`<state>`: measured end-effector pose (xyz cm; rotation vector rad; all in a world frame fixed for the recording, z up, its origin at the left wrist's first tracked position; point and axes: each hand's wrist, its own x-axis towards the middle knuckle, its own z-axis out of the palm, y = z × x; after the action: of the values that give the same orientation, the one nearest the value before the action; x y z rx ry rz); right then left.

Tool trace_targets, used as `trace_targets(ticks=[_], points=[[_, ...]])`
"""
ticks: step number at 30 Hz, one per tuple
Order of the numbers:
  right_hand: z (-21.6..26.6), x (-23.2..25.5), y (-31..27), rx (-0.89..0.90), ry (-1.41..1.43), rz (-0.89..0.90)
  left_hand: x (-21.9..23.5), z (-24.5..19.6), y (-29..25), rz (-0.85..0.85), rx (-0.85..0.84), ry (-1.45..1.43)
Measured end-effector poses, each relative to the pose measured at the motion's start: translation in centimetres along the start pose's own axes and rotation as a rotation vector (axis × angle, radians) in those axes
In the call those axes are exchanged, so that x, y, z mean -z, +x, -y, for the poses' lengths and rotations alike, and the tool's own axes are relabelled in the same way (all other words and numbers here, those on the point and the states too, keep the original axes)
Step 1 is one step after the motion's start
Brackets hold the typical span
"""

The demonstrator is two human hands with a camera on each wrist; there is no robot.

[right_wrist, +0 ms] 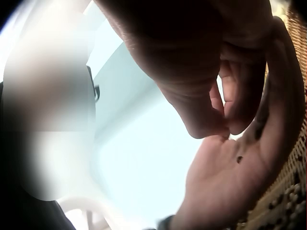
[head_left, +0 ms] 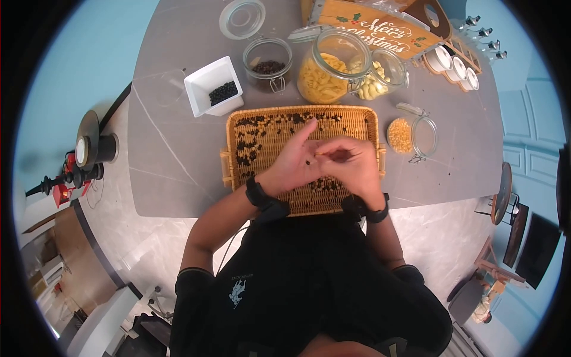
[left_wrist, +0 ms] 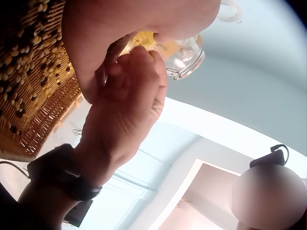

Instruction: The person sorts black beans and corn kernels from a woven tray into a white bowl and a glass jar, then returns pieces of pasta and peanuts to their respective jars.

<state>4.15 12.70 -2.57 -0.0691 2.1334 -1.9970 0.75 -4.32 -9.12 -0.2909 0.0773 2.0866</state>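
Grip of right hand (head_left: 354, 163) narrow, seems to pinch small yellow kernel (head_left: 319, 155).
Small dark round bean (head_left: 308, 162) on open, upturned left hand (head_left: 291, 165), just off right fingertips, 8 o'clock in head view. Tan rectangular wicker basket (head_left: 264, 112) below both, long axis 3–9 o'clock.

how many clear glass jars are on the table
4: a dark-filled jar behind the basket, a larger yellow-filled jar to its right, a pale-filled jar next to that, and a kernel jar right of the basket. The crate may hide more.
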Motion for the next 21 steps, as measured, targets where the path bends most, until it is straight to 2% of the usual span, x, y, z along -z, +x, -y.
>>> trace_targets(ticks=[1,3,6,9,10,13,14,16,17,21], points=[[-0.2,0.7,-0.1,-0.078,0.209,-0.022,-0.3,0.1,-0.2,0.004,0.017,0.02],[-0.5,2.6,-0.2,-0.12,0.483,-0.018,-0.9,0.1,-0.2,0.021,0.06,0.066],[-1.2,5.8,-1.0,-0.107,0.881,-0.019,-2.8,0.0,-0.7,-0.04,0.075,0.226],[-1.7,8.0,-1.6,-0.112,1.095,0.047,-3.0,-0.1,-0.5,-0.048,0.056,0.244],[-1.4,8.6,-1.8,-0.104,1.118,0.008,-3.0,-0.2,-0.6,-0.04,0.053,0.236],[0.5,11.3,-2.6,0.076,0.961,-0.124,-3.1,-0.2,-0.6,-0.036,0.037,0.234],[0.5,13.0,-2.8,0.161,0.723,-0.23,-3.3,-0.2,-0.8,-0.047,0.03,0.246],[0.9,16.1,-3.1,0.211,0.347,-0.487,-3.4,-0.3,-0.9,-0.067,0.023,0.247],[0.9,17.0,-3.2,0.228,0.155,-0.606,-3.4,-0.3,-0.9,-0.072,0.025,0.237],[2.2,17.2,-2.7,0.102,-0.459,-0.806,-3.7,-0.2,-1.0,-0.109,0.004,0.236]])
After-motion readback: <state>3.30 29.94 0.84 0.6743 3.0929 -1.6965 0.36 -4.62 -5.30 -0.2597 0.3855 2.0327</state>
